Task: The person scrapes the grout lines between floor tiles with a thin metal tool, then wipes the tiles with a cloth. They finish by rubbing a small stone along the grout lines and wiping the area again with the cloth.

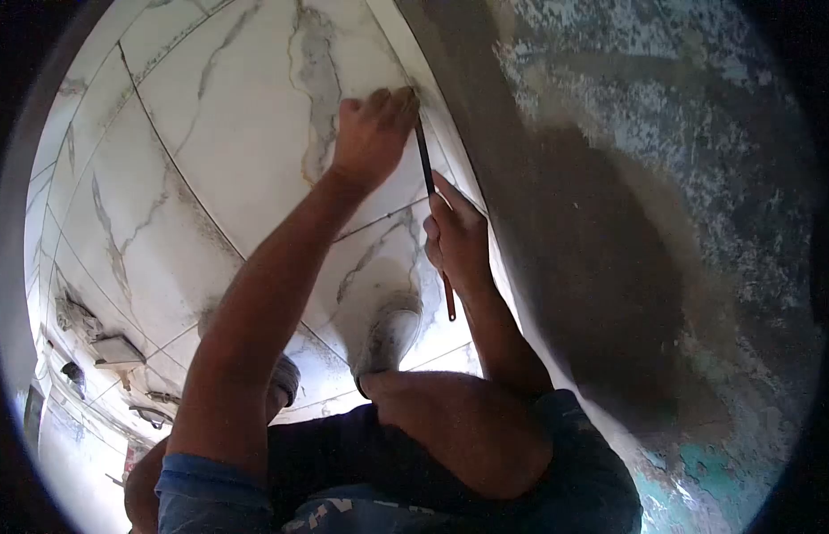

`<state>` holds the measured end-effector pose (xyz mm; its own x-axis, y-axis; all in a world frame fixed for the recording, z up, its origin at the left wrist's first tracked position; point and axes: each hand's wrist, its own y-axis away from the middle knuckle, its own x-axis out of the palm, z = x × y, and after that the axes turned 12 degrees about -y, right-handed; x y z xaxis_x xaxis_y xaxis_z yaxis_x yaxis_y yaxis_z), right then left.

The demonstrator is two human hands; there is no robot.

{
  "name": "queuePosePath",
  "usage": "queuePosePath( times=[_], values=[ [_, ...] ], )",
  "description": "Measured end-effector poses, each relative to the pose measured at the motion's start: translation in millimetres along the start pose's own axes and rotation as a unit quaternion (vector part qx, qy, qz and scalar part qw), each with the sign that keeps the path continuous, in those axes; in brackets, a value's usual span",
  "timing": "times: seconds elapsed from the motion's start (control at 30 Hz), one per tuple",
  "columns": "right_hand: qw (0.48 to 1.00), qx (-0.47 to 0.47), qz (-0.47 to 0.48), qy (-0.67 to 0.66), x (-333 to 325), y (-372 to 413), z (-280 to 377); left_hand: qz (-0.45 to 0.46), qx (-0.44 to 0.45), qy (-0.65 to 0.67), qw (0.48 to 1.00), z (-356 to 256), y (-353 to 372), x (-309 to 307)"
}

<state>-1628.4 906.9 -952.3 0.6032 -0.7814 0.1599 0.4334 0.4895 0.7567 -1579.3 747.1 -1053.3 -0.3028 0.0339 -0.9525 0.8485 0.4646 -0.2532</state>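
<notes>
Low beside the wall (610, 222), the right hand (456, 242) grips a thin dark blade (425, 165); the left hand (372, 133), fingers bunched together, presses the marble tile (245, 133) at its far tip.

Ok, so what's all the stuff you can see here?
tiles: many, white with grey veins, floor.
wall: one, grey-brown with flaking paint, right.
tool: one, thin, dark, along the tile edge by the wall.
debris: a few bits, grey, far left.
shoes: two, dusty grey, on the tiles.
shorts: one, blue, bottom.
left hand: one, at the tool's top end.
right hand: one, gripping the tool lower down.
</notes>
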Motion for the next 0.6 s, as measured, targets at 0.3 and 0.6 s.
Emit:
queuePosePath(
  times=[0.3,0.6],
  values=[
    [0.961,-0.161,0.045,0.218,-6,-39,-20,-0.014,-0.002,-0.029,0.999,21,-11,4],
    [0.998,-0.061,0.015,0.028,21,-35,5,0.001,-0.011,-0.014,1.000,30,-24,0]
  ],
)
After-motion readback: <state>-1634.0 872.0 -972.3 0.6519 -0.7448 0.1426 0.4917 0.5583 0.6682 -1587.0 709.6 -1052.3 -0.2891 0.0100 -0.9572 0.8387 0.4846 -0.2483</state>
